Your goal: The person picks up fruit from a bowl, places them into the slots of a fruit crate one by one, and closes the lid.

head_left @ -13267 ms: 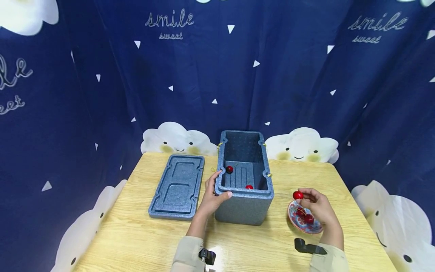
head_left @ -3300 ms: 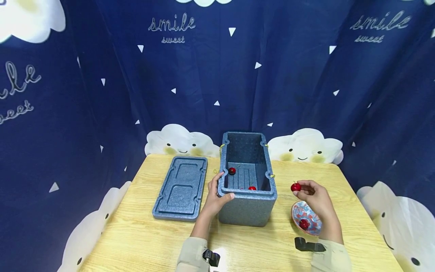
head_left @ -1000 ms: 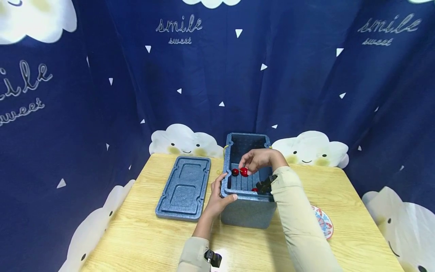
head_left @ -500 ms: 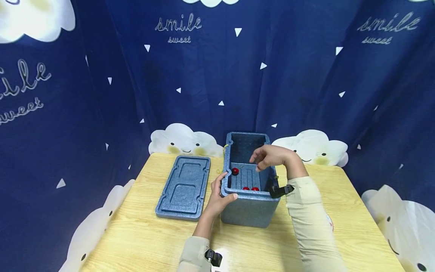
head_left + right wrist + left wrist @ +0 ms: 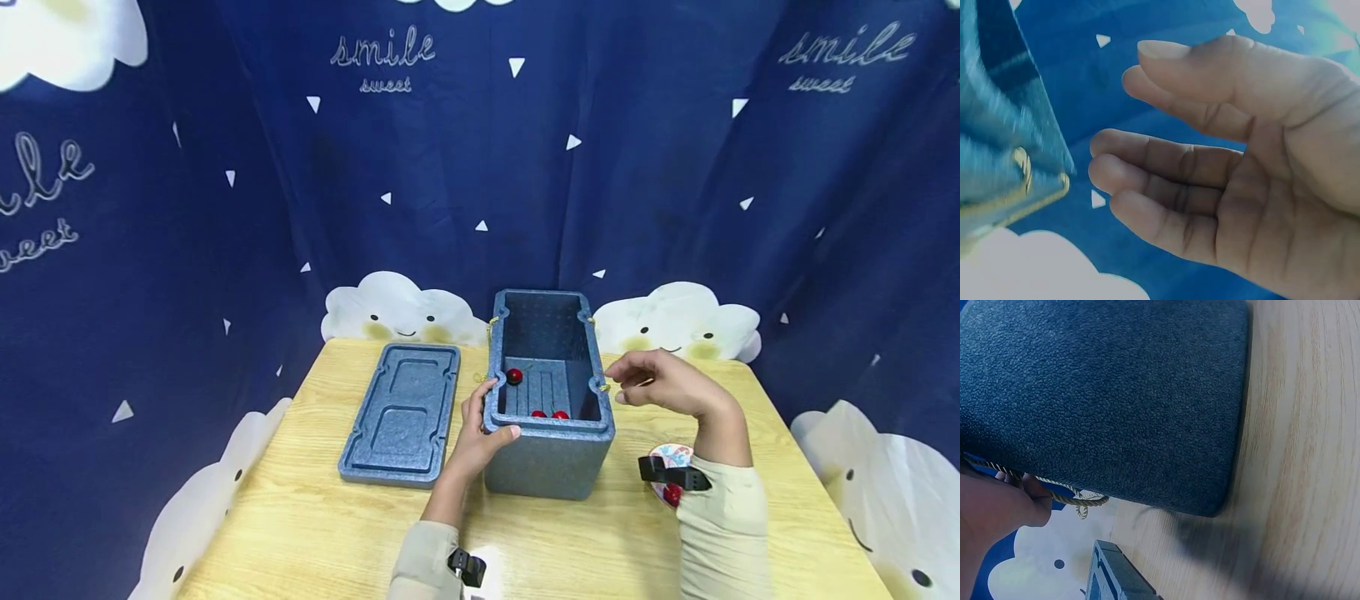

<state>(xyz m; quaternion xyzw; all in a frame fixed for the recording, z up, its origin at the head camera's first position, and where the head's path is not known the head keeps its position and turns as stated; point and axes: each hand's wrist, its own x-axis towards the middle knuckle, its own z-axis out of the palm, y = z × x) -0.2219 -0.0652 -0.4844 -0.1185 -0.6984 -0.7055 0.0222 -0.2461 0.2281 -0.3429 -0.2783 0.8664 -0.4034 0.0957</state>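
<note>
A deep blue-grey box (image 5: 551,462) with yellow cords stands at mid-table, its top uncovered. My left hand (image 5: 474,446) grips its near left corner, thumb on the front of the rim and fingers along the left side. Inside lie a dark red cherry (image 5: 513,377) near the left wall and two more cherries (image 5: 560,415), partly hidden by the front rim. Just right of the box my right hand (image 5: 671,383) hangs in the air, empty, fingers loosely bent. Below its wrist sits a patterned bowl (image 5: 670,454), partly covered by the sleeve, with a cherry (image 5: 672,495) in it.
The matching lid (image 5: 400,412) lies flat on the wooden table (image 5: 300,517), left of the box. A dark blue curtain (image 5: 420,167) with white clouds hangs behind the table and at both sides.
The right hand carried a cherry from the bowl into the box and let go of it, then moved back out to the right. Fewer cherries show in the bowl. The left hand kept its hold.
</note>
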